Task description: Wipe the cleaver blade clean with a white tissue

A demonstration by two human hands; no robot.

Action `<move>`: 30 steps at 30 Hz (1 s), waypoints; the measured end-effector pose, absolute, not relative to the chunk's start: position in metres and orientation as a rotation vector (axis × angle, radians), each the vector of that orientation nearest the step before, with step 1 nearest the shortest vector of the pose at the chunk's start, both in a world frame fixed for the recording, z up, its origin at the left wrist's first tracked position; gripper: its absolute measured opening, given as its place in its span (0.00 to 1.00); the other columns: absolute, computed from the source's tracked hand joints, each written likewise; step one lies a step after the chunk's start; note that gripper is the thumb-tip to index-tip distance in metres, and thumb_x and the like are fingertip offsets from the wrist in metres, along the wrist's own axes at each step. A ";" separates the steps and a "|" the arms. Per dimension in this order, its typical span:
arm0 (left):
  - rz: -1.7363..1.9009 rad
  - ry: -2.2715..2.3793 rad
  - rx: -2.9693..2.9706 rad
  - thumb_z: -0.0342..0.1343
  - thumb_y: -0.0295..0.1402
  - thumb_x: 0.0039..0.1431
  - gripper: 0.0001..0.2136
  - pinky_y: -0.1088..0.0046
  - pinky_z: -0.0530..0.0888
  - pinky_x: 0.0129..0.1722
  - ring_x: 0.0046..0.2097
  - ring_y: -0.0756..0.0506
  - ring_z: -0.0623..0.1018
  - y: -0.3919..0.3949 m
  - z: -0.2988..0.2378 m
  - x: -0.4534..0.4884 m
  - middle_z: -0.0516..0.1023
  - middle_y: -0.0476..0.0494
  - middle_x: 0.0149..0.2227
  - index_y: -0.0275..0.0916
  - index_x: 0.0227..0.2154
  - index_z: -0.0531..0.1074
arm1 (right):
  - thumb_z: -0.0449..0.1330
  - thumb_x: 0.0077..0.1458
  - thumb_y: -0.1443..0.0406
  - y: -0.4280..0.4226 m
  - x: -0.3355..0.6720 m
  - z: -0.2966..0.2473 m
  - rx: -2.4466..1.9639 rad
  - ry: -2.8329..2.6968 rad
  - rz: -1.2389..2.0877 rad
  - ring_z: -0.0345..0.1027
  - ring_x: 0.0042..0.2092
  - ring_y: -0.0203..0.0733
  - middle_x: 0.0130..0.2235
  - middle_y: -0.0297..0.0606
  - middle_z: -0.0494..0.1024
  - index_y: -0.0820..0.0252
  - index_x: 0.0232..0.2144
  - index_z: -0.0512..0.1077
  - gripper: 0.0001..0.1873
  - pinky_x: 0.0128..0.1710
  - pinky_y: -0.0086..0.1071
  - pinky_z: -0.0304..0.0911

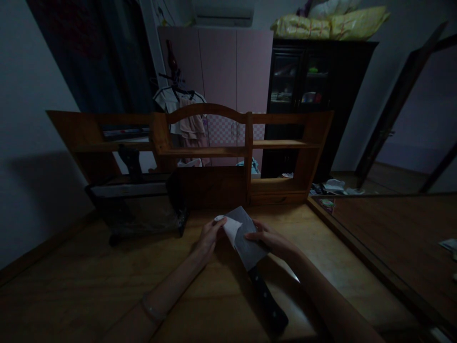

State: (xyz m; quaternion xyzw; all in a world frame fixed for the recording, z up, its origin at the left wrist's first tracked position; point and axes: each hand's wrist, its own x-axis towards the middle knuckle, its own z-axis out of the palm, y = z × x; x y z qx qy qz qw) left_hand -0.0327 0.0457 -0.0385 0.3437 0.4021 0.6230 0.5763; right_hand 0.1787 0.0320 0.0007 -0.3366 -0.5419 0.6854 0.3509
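A cleaver (248, 240) with a wide grey blade and a black handle (268, 300) lies over the wooden desk (107, 276), blade pointing away from me. My left hand (209, 237) pinches a piece of white tissue or cloth (230, 228) against the blade's left side. My right hand (269, 239) rests on the blade's right edge, fingers curled over it, holding it steady.
A wooden shelf unit (250, 147) stands at the back of the desk. A clear plastic box (139, 209) sits at the left. A dark table (400, 238) adjoins on the right. A pink wardrobe (221, 66) and a dark cabinet (314, 85) stand behind.
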 end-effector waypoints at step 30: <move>1.432 1.004 0.771 0.68 0.36 0.44 0.15 0.72 0.75 0.35 0.34 0.46 0.80 0.040 -0.035 -0.028 0.81 0.41 0.35 0.34 0.34 0.78 | 0.68 0.43 0.65 0.031 0.178 0.001 -1.009 -1.366 1.747 0.73 0.36 0.42 0.39 0.37 0.79 0.57 0.47 0.70 0.26 0.36 0.34 0.67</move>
